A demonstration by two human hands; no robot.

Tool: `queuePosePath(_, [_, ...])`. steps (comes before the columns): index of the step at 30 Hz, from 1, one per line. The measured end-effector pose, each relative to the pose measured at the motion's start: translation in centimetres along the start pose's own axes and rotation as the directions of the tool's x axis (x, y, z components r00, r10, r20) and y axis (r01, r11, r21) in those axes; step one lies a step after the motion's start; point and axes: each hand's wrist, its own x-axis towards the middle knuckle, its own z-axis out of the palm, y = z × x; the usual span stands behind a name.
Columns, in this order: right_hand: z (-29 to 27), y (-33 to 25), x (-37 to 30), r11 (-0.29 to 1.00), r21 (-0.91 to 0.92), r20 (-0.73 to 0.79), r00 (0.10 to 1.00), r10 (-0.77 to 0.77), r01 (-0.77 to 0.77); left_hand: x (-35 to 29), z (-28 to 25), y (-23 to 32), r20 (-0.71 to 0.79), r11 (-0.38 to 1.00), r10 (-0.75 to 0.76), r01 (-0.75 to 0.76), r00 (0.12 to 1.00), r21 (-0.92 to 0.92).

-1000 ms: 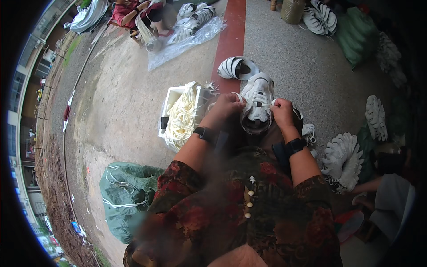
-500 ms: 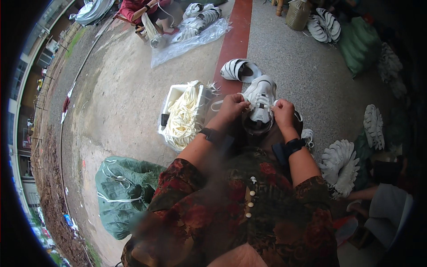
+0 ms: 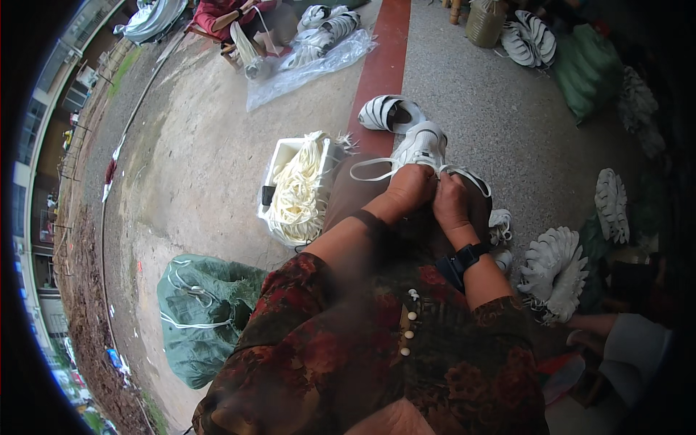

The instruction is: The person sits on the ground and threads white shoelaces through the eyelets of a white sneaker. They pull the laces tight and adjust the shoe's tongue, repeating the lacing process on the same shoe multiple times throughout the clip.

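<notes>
A white sneaker [image 3: 423, 143] sits over my lap, its toe pointing away from me; my hands hide its near part. Its white shoelace [image 3: 371, 174] bows out in a loop on the left, and another stretch curves to the right. Closed over the lacing, my left hand [image 3: 412, 187] has its fingertips turned down and mostly hidden. Right beside it, my right hand [image 3: 451, 201] pinches at the lace, thumb and fingers together. Just beyond the sneaker lies a nested stack of white shoe uppers [image 3: 377, 114].
To the left stands a white foam box [image 3: 284, 154] heaped with cream laces [image 3: 301, 196]. A green sack [image 3: 196, 312] lies nearer. Bundled uppers [image 3: 552, 272] rest at right, near a person's leg [image 3: 591, 324]. A person in red [image 3: 217, 18] sits far off beside uppers on plastic sheeting [image 3: 268, 87].
My hands have come together from either side of the sneaker to its near part. The lace loops on both sides now stand out wider. The sneaker's near end is covered.
</notes>
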Motion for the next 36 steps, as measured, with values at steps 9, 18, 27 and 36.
queuePosePath(9, [1.4, 1.8, -0.2, 0.976, 0.191, -0.069, 0.99, 0.122, -0.107, 0.8, 2.0, 0.7, 0.037, 0.971, -0.041, 0.032, 0.998, 0.236])
queuePosePath(18, [0.1, 0.9, -0.1, 0.95, 0.273, -0.003, 0.987, 0.16, -0.153, -2.2, -5.6, -3.0, 0.27, 0.954, -0.065, -0.02, 0.961, 0.301])
queuePosePath(27, [-0.1, -3.2, 2.3, 0.92, 0.379, 0.052, 0.991, -0.123, 0.094, -4.0, -6.8, -4.6, 0.301, 0.639, -0.331, 0.447, 0.894, -0.626])
queuePosePath(36, [0.8, -4.2, 2.1, 0.81, 0.454, 0.405, 0.896, 0.183, -0.371, -3.1, -5.6, -4.5, 0.119, 0.403, -0.431, 0.309, 0.894, -0.862])
